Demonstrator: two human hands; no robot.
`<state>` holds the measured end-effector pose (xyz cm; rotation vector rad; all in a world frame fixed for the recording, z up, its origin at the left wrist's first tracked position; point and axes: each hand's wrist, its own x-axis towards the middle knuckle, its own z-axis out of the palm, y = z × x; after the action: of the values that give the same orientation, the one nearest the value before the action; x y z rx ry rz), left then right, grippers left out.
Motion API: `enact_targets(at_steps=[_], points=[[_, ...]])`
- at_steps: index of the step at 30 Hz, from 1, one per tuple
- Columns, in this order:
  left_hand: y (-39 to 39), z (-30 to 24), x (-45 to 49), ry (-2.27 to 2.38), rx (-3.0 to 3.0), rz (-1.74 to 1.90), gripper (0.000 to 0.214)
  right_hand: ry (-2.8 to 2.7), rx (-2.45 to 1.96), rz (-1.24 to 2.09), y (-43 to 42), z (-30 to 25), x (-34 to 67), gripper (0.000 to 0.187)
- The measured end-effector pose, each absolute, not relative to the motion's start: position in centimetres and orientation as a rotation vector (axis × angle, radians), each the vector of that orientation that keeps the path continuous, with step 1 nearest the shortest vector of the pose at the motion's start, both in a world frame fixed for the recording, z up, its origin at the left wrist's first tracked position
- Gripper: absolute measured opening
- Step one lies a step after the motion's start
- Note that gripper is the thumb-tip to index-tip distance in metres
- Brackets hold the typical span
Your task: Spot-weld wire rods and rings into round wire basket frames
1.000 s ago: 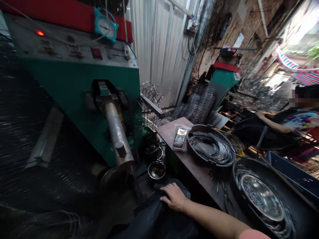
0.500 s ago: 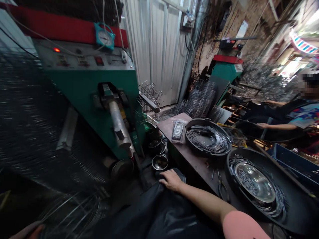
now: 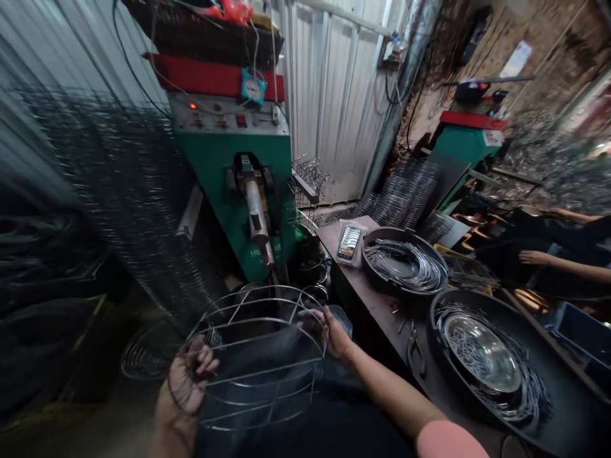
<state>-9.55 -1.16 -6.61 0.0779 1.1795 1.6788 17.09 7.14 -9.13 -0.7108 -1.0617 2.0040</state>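
Observation:
Between my hands hangs a round wire basket frame of bent steel hoops and uprights. My left hand grips its left side, with the fingers curled around the wires. My right hand holds its right side. Dark cloth lies over my lap behind the frame. A black tub of wire rings sits on the workbench to my right. A larger black tub holding a steel bowl stands nearer, beyond my right forearm.
A green welding machine stands ahead, and a tall stack of wire frames rises to the left. Pliers and a packaged phone lie on the bench. A co-worker's hand is at the right.
My left hand has come up from the lower left holding the wire frame. My right hand has left the dark cloth and now holds the frame. The view has turned left.

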Motion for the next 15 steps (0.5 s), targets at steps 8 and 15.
enact_targets(at_steps=[8, 15], points=[[-3.2, -16.3, -6.5, 1.156, -0.212, 1.434, 0.018, -0.338, -0.687, 2.358, 4.4, -12.5, 19.3, 0.065], [-3.8, -18.7, -6.4, 1.381, -0.211, 1.377, 0.013, -0.105, -0.864, 2.303, 5.5, -16.8, 20.1, 0.052]])
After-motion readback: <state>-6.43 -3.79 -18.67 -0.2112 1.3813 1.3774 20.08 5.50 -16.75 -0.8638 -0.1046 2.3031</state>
